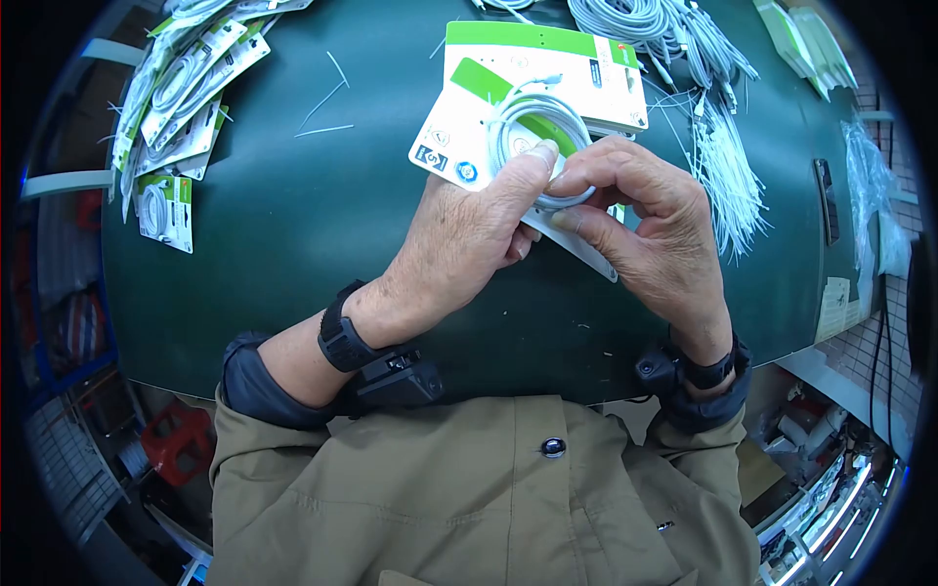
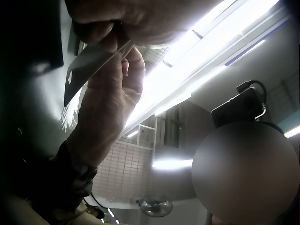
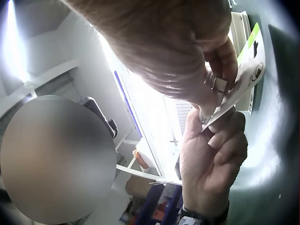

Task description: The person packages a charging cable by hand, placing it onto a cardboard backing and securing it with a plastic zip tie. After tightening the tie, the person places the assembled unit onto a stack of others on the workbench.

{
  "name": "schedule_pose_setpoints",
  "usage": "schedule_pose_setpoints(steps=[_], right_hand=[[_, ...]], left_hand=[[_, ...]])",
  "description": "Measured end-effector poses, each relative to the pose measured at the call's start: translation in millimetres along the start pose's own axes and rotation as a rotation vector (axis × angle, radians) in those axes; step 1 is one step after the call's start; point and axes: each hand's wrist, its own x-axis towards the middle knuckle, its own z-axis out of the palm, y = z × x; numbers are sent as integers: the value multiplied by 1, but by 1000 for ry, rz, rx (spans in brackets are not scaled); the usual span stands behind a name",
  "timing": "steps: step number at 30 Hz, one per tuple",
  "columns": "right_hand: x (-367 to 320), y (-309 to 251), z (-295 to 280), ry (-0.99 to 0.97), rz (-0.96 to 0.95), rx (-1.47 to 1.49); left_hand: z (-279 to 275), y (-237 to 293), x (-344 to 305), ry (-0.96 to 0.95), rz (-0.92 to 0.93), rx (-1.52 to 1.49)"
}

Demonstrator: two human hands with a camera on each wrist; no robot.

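Note:
A coiled white cable lies against a white and green packaging card. My left hand holds card and coil together, thumb on top of the coil and fingers curled under the card. At the coil's lower right, my right hand pinches the cable between thumb and forefinger. A metal plug shows by the right fingers in the right wrist view. The left wrist view shows the card edge-on between the hands. Behind, a stack of similar cards lies on the table.
Packaged cables are heaped at the table's left. Loose coiled cables lie at the back, with a bundle of white ties at the right. More cards sit back right. A few ties are scattered on the dark green table.

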Motion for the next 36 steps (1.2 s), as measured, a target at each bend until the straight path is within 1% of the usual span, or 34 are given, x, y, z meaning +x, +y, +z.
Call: schedule_pose_setpoints(steps=[3, 9, 18, 21, 24, 27, 32, 33, 36], right_hand=[[0, -2, 3, 3, 7, -101], [2, -5, 8, 16, -75, -190], [3, 4, 4, 12, -80, -127], [5, 7, 0, -16, -145, -152], [5, 6, 0, -10, -142, -146], [5, 10, 3, 32, -183, -124], [8, 7, 0, 119, -327, -218], [9, 4, -1, 143, -351, -238], [7, 0, -13, 287, -341, -205]], left_hand=[[0, 0, 0, 0, -3, 13], [-2, -4, 3, 16, 11, 14], [0, -6, 5, 89, 48, -49], [1, -7, 4, 89, 60, -68], [1, -10, 4, 99, 67, -57], [0, -11, 7, 102, 93, -41], [-1, -10, 9, 100, 146, -63], [0, -8, 8, 132, 161, -55], [2, -4, 8, 200, 204, -33]])
